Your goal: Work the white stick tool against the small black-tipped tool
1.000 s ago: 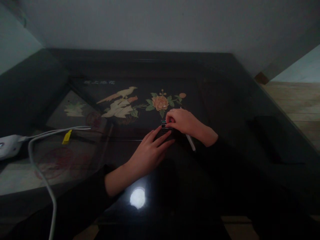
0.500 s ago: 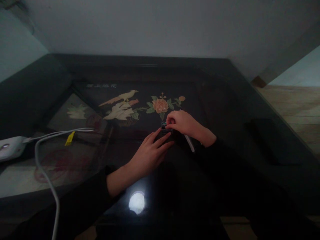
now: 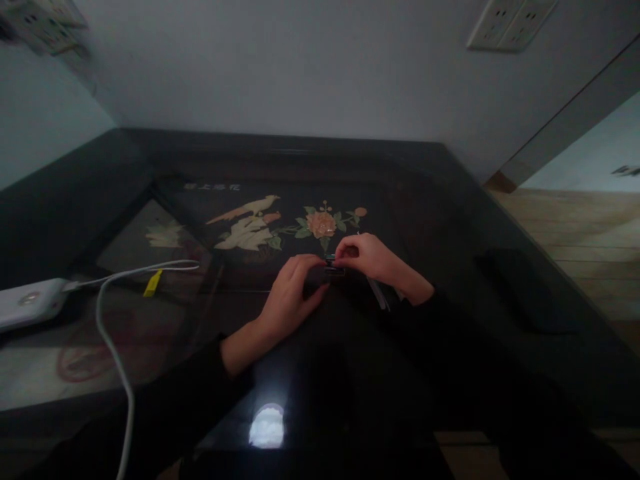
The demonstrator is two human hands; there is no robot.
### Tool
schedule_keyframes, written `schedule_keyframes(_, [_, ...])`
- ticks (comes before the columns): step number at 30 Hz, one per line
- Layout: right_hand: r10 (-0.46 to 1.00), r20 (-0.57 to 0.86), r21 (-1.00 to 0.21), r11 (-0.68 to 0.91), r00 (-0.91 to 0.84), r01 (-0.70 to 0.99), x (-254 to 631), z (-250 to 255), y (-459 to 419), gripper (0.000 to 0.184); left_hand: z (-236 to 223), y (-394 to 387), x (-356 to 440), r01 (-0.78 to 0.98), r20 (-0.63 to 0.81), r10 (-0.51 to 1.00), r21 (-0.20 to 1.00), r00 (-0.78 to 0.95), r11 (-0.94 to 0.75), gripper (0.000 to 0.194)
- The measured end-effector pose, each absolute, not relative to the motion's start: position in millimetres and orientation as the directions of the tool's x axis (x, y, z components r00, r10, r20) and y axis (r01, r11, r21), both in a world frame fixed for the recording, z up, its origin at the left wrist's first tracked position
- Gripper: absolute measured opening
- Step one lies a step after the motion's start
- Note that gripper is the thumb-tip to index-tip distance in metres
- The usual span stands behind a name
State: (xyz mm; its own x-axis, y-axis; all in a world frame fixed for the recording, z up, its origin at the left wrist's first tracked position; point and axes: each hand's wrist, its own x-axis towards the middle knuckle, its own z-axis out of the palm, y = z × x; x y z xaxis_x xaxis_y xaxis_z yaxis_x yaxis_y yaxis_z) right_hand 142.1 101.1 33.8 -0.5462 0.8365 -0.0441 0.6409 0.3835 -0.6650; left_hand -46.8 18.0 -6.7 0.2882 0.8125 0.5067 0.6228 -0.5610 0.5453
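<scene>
My right hand [image 3: 373, 259] is closed in a pinch on a small dark piece with shiny edges [image 3: 330, 259], too dim to name more exactly. My left hand [image 3: 290, 290] comes in from the left, its fingertips at the piece's left side and its thumb held apart, lower down. Just below the pinch, a small dark rectangle with a pale outline [image 3: 336, 272] lies on the table; whether the two are joined I cannot tell. A slim silvery stick [image 3: 378, 293] slants out beneath my right hand.
The glossy black table [image 3: 400, 157] bears a bird-and-flower inlay [image 3: 321, 224]. At left are a white device [image 3: 33, 303], a pale cable [image 3: 113, 347] and a yellow tag [image 3: 153, 283]. A dark flat object [image 3: 530, 290] lies at right. Wall sockets [image 3: 511, 25] show behind.
The view has tilted up, showing more wall. My left hand's spread fingers have drawn together, with fingertips at the small piece and thumb apart. My right hand keeps its pinch.
</scene>
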Motion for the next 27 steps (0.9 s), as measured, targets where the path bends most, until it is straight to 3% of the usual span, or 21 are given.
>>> schedule_keyframes(4, [0.82,-0.106,-0.744,0.31,-0.562,0.592,140,37,85,0.011,-7,21,-50,0.585,0.499,0.81,0.572,0.309,-0.575,0.035])
schedule_keyframes(8, [0.786,-0.199,-0.842,0.169,-0.586,0.512,143,40,75,0.01,-6,19,-51,0.566,0.541,0.755,0.512,0.371,-0.646,0.03])
schedule_keyframes(18, [0.715,-0.312,-0.882,0.026,-0.625,0.47,148,35,68,0.014,-10,19,-54,0.507,0.641,0.606,0.365,0.471,-0.781,0.016])
schedule_keyframes(21, [0.736,-0.297,-0.922,-0.056,-0.608,0.383,153,37,64,0.021,-7,18,-53,0.496,0.619,0.646,0.431,0.446,-0.754,0.015])
schedule_keyframes(27, [0.75,-0.342,-0.921,-0.387,-0.566,0.043,168,38,36,0.044,3,10,-45,0.293,0.501,0.832,0.78,0.237,-0.553,0.016])
